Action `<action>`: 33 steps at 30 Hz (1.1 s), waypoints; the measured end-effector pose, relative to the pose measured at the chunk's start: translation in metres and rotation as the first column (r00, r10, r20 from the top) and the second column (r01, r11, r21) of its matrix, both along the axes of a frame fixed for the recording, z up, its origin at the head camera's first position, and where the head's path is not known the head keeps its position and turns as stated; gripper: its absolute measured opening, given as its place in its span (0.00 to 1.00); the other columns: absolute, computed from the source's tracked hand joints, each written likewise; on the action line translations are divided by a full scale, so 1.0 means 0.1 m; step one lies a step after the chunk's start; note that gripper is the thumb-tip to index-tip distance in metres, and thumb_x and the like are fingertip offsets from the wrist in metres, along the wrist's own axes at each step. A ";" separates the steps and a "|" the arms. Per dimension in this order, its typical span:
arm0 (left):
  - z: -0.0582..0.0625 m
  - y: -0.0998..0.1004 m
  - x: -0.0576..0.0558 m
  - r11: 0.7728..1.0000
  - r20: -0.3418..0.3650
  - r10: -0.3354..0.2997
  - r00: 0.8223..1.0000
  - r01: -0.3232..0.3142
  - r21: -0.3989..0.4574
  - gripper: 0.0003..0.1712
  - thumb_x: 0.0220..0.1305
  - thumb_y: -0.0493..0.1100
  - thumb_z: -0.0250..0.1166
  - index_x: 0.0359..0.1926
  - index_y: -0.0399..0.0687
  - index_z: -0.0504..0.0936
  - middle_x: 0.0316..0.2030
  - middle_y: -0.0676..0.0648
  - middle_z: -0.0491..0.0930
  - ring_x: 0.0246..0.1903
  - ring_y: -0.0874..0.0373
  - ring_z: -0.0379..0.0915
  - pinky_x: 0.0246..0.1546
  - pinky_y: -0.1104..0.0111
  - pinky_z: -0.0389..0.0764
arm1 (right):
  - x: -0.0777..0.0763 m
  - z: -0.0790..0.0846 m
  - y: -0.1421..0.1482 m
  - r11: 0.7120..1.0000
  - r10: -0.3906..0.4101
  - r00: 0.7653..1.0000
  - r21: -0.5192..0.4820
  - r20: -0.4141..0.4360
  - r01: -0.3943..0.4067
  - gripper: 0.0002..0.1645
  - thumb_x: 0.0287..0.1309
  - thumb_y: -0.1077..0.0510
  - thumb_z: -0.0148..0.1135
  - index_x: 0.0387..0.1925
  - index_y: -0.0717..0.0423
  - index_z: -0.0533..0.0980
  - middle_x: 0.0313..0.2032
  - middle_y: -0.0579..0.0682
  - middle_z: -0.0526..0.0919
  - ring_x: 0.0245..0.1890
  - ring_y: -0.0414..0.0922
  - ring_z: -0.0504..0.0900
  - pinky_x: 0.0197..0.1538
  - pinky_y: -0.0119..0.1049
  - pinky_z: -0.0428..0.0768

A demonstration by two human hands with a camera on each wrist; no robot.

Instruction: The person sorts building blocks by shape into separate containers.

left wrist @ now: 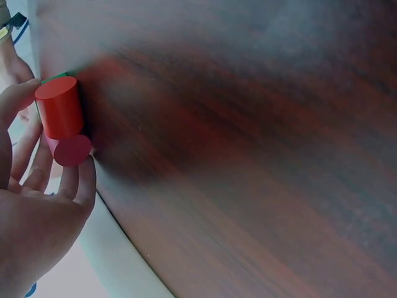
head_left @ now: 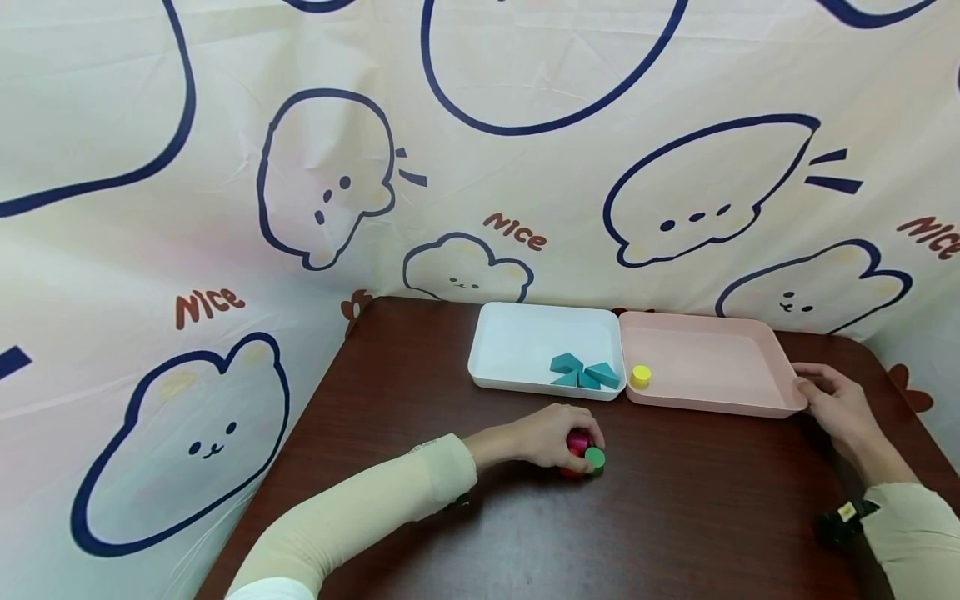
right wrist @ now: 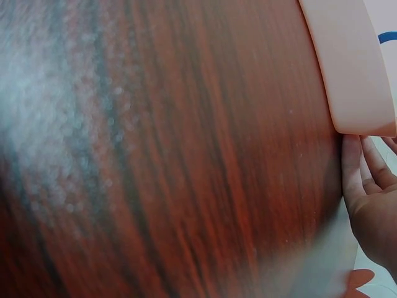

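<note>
My left hand (head_left: 551, 435) holds a cluster of small cylinder blocks just over the middle of the table. Among its fingers are a red cylinder (left wrist: 60, 108), a magenta cylinder (left wrist: 72, 150) and a green cylinder (head_left: 595, 459); in the left wrist view the red one mostly hides the green. Over on the right, my right hand (head_left: 843, 408) touches the outer right side of the pink tray (head_left: 705, 406) near its front corner. Its thumb and fingers meet the tray's end wall in the right wrist view. A yellow cylinder (head_left: 641, 377) stands inside that tray, at the front left.
Against the pink tray's left side stands a white tray (head_left: 517, 386), with several teal angular blocks (head_left: 567, 363) in its front right corner. A cloth (head_left: 480, 192) printed with cartoon shapes hangs behind the dark wooden table (head_left: 675, 517).
</note>
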State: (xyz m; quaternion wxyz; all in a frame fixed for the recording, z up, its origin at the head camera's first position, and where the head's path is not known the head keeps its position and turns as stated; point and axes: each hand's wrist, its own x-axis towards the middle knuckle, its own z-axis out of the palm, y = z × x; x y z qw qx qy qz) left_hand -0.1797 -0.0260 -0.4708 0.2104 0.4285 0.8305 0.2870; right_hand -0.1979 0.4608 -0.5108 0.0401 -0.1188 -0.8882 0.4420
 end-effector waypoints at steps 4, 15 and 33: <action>-0.02 0.01 0.00 1.000 -0.013 -0.001 1.000 0.001 -0.002 0.17 0.66 0.46 0.76 0.54 0.55 0.86 0.49 0.58 0.80 0.48 0.66 0.72 0.47 0.80 0.77 | 0.00 0.00 0.00 1.000 -0.001 1.000 0.006 0.007 0.001 0.30 0.84 0.49 0.45 0.72 0.67 0.65 0.63 0.69 0.69 0.39 0.38 0.73 0.33 0.23 0.78; -0.03 0.03 0.00 1.000 -0.027 -0.001 1.000 0.001 -0.001 0.17 0.66 0.47 0.77 0.53 0.54 0.86 0.49 0.58 0.80 0.48 0.67 0.72 0.48 0.80 0.76 | -0.01 -0.01 0.02 1.000 -0.008 1.000 0.014 0.015 0.008 0.30 0.83 0.49 0.46 0.72 0.66 0.65 0.62 0.68 0.70 0.39 0.40 0.73 0.33 0.24 0.78; -0.02 0.07 0.00 1.000 -0.029 -0.006 1.000 0.006 0.027 0.16 0.68 0.47 0.76 0.54 0.54 0.85 0.49 0.57 0.80 0.51 0.64 0.73 0.50 0.81 0.77 | 0.01 -0.01 0.00 1.000 0.003 1.000 0.000 -0.012 -0.003 0.29 0.83 0.49 0.46 0.71 0.66 0.66 0.60 0.65 0.71 0.37 0.35 0.74 0.33 0.24 0.79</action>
